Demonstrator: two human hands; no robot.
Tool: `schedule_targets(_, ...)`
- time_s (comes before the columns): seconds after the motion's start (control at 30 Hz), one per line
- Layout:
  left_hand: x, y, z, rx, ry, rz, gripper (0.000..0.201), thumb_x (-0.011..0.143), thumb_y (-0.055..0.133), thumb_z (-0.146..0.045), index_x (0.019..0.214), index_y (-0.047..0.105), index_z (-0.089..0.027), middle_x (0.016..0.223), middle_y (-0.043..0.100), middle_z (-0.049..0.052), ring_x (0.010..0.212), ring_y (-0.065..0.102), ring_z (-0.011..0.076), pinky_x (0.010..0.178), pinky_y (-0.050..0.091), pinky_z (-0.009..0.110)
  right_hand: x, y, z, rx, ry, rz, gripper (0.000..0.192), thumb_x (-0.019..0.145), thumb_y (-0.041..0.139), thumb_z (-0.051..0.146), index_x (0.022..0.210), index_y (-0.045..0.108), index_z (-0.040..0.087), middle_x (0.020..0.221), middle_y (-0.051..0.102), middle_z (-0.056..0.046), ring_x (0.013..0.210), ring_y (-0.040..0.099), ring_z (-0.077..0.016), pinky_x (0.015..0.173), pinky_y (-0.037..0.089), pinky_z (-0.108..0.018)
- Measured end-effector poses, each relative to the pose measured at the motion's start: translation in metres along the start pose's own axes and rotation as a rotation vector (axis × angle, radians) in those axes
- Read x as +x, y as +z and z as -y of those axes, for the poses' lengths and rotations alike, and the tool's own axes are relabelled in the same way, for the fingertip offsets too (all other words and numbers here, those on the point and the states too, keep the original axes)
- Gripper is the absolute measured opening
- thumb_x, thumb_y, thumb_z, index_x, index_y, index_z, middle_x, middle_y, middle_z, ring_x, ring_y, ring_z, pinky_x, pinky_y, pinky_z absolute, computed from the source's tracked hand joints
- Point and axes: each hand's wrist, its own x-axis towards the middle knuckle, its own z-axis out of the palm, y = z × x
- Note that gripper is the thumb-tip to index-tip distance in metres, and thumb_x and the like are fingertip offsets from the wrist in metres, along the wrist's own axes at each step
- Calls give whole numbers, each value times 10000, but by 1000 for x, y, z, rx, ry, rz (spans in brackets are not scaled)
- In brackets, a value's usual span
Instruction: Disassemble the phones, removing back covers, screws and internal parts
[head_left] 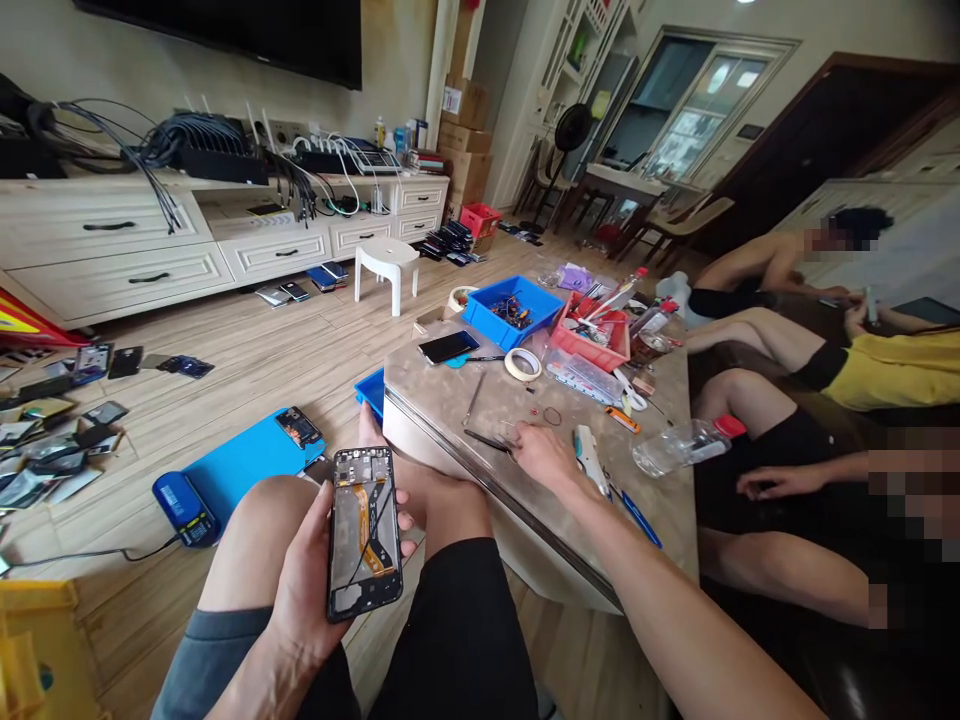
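Observation:
My left hand (pixel 304 575) is wrapped round an opened smartphone (pixel 366 530). Its back is off, so an orange flex cable and a bare grey frame show inside. Over the table, my right hand (pixel 544 458) has its fingers bent and pressed together at the end of a slim black tool (pixel 486 440). Whether they grip that tool or a thin piece beside it is hidden. White-handled cutters (pixel 591 460) and a blue-handled tool (pixel 637 515) lie right of this hand. A thin metal tool (pixel 474 397) rests to its left.
On the table (pixel 420 400) are a phone (pixel 448 346), a tape roll (pixel 523 364), a blue tray (pixel 495 300), a red basket (pixel 577 345) and a plastic bottle (pixel 675 447). A blue mat (pixel 247 455) lies left. Several people sit at right; one hand (pixel 780 480) rests near the table.

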Motion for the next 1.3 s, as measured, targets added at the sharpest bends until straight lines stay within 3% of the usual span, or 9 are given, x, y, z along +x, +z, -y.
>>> schedule_targets(0.2, -1, 7, -3, 9, 13, -39, 463, 1037, 394, -421, 1189, 656, -71, 1093, 724, 201, 846, 737, 319, 762, 630, 474, -5, 1, -19, -20, 27, 98, 257, 988, 645, 362, 1149, 677, 164, 1017, 729, -58, 957, 698, -214, 899, 546, -411)
schedule_targets(0.43, 0, 3, -3, -27, -29, 15, 452, 1034, 407, -425, 1230, 643, -94, 1077, 724, 198, 838, 741, 312, 742, 630, 456, 0, 3, -25, 37, 67, 78, 239, 981, 662, 391, 1031, 700, 161, 1011, 723, -48, 953, 695, -203, 900, 557, -410)
schedule_targets(0.6, -1, 3, -3, -37, -18, 27, 442, 1029, 429, -424, 1208, 654, -89, 1104, 717, 203, 884, 737, 321, 777, 630, 481, 3, 2, -36, 152, 116, -32, 236, 979, 649, 387, 965, 703, 158, 964, 729, -44, 934, 693, -203, 884, 544, -397)
schedule_targets(0.77, -1, 5, -3, -29, -24, 15, 451, 1033, 415, -424, 1222, 649, -88, 1096, 722, 196, 843, 740, 313, 761, 628, 468, 4, 10, -51, 395, 195, -149, 61, 880, 649, 247, 891, 696, 210, 676, 708, 3, 729, 715, -195, 663, 489, -263)
schedule_targets(0.87, 0, 0, -2, -5, -25, 49, 483, 1032, 412, -449, 1234, 646, -78, 1085, 729, 211, 816, 748, 313, 770, 625, 460, 3, 14, -60, 590, 221, -222, 83, 826, 660, 269, 895, 667, 223, 626, 688, 37, 597, 685, -165, 583, 479, -232)
schedule_targets(0.97, 0, -4, -2, -21, -46, 76, 506, 1032, 404, -479, 1228, 651, -84, 1076, 736, 207, 852, 754, 317, 803, 625, 469, -5, 11, -63, 779, 234, -330, 165, 790, 684, 366, 834, 632, 216, 652, 689, 19, 616, 682, -176, 582, 516, -248)
schedule_targets(1.13, -2, 1, -1, -102, -92, 60, 563, 1041, 356, -524, 1325, 609, -110, 1030, 749, 178, 877, 759, 303, 804, 626, 455, -44, -2, -30, 1155, 187, -447, 342, 772, 679, 534, 897, 583, 230, 783, 685, -10, 695, 696, -188, 643, 584, -305)
schedule_targets(1.2, 1, 2, 0, -117, -113, 43, 603, 1034, 349, -552, 1339, 600, -95, 1026, 747, 189, 873, 758, 311, 795, 622, 454, -69, -4, -2, 1321, 120, -411, 370, 759, 726, 555, 897, 582, 243, 798, 674, 5, 731, 715, -186, 664, 601, -305)
schedule_targets(1.3, 6, -1, 3, -116, -160, 56, 683, 1011, 354, -614, 1323, 610, -63, 1016, 744, 214, 873, 755, 333, 790, 614, 458, -110, -1, 45, 1617, 5, -259, 339, 751, 853, 427, 959, 649, 253, 808, 695, -1, 675, 718, -189, 598, 603, -301)
